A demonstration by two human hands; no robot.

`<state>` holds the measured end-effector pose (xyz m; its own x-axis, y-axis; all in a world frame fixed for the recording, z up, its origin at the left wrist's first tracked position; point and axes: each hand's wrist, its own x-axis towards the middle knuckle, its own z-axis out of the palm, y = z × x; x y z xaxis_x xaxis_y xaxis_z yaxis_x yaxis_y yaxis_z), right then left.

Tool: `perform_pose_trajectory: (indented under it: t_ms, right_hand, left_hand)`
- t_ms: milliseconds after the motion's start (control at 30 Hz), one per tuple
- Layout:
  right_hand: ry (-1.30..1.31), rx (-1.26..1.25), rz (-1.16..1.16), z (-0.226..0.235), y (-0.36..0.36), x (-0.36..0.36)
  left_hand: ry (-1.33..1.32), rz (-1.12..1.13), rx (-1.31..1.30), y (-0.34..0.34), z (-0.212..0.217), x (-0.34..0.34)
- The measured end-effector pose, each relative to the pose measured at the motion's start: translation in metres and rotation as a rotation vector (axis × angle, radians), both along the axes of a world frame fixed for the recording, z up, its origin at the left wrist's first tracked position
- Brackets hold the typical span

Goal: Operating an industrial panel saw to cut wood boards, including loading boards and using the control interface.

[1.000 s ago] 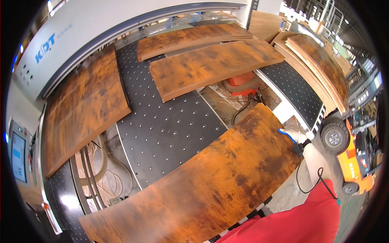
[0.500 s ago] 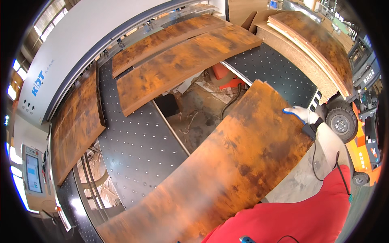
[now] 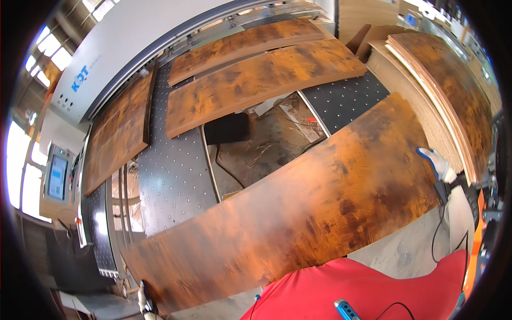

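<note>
A long board (image 3: 298, 208) with a mottled orange-brown, rust-like face stretches across the front of me. At its right end my right hand (image 3: 438, 164), in a white glove with blue on the fingers, is closed round the edge. The fingers beneath the board are hidden. Low on the left, my left hand (image 3: 143, 300) grips the board's left end; only a small part of it shows. Beyond lie two similar boards, a near panel (image 3: 261, 82) and a far panel (image 3: 245, 49), side by side on the black perforated table (image 3: 170, 186). Another panel (image 3: 120, 128) lies at the left.
A white machine housing (image 3: 138, 37) spans the far left, with a control screen (image 3: 57, 178) beside it. Between the table sections a gap shows the floor (image 3: 261, 160) with scraps and a cable. A stack of boards (image 3: 448, 80) stands at the right.
The view has shifted, and the held board now lies more level across it. My left hand has come into view at its left end. The right hand keeps its grip.
</note>
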<state>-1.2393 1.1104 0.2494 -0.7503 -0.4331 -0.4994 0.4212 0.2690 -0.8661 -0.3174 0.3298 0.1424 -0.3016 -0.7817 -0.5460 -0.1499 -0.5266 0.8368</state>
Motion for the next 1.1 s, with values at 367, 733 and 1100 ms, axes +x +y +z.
perform_pose_trajectory:
  t_ms: [367, 733, 1100]
  right_hand:
    - [-0.022, -0.317, -0.029, -0.060, 0.033, -0.099]
    - [0.002, -0.293, -0.133, -0.035, -0.082, -0.242]
    - [-0.160, -0.333, -0.088, 0.001, -0.204, -0.401]
  left_hand:
    - [-0.100, 0.046, -0.226, -0.032, 0.060, -0.190]
    - [-0.178, -0.036, -0.237, -0.228, 0.049, -0.428]
    - [-0.361, -0.200, -0.302, -0.385, 0.079, -0.587]
